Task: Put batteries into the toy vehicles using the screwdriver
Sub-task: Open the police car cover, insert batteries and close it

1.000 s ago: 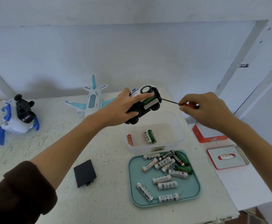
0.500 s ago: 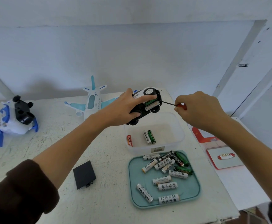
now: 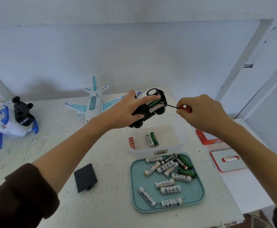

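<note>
The left hand (image 3: 127, 111) holds the toy car (image 3: 149, 109) in the air above the far edge of the clear tub (image 3: 182, 142), fingers curled round its body, index finger laid across the top. The car is tipped on its side so its underside and open battery bay, with batteries showing inside, face right toward the other hand. Its long axis runs from near-left to far-right.

The right hand (image 3: 202, 112) pinches the red handle of the screwdriver (image 3: 175, 107) between curled fingers. The thin shaft lies almost level, pointing left, and its tip sits at the right edge of the bay; whether it touches a battery or the frame cannot be told. The tool's axis crosses the car's length, so the next move probably means working the tip in from the right while the left hand steadies the car.

The black cover (image 3: 85, 180) lies on the bench (image 3: 101, 153), near left, well apart from the car. Loose batteries fill the teal tray (image 3: 198, 195).
</note>
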The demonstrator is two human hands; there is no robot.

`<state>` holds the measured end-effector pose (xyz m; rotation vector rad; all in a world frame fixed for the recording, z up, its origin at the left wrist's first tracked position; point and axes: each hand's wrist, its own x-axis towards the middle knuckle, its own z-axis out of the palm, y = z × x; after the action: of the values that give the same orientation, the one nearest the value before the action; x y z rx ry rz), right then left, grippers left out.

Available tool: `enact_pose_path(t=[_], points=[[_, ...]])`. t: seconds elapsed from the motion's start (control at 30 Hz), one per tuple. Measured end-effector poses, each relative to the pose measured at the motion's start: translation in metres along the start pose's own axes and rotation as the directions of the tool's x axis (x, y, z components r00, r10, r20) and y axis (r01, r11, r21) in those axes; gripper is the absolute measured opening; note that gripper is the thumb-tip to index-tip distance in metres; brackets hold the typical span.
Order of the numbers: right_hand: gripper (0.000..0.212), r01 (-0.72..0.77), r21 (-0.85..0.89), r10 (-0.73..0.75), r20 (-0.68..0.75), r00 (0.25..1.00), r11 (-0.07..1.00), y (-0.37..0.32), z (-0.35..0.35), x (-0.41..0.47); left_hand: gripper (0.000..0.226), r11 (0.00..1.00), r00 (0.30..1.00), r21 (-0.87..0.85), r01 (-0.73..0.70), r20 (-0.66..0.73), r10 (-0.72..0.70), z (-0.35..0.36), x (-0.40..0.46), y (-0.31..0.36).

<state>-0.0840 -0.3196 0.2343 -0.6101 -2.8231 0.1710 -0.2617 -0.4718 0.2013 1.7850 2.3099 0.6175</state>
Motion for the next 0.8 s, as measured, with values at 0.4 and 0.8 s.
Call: enact_pose_path(t=[0.4, 0.8], points=[[0.019, -0.046, 0.029, 0.046, -0.015, 0.999, 0.999, 0.009, -0.002, -0.002, 0.07, 1.0, 1.0, -0.001, 0.001, 0.025, -0.001, -0.003, 0.0, -0.001], [0.014, -0.019, 0.148, -0.006, 0.165, 0.986, 0.989, 0.024, 0.002, 0.006, 0.069, 0.988, 0.99, 0.123, -0.094, 0.114, 0.08, -0.004, 0.007, 0.0]])
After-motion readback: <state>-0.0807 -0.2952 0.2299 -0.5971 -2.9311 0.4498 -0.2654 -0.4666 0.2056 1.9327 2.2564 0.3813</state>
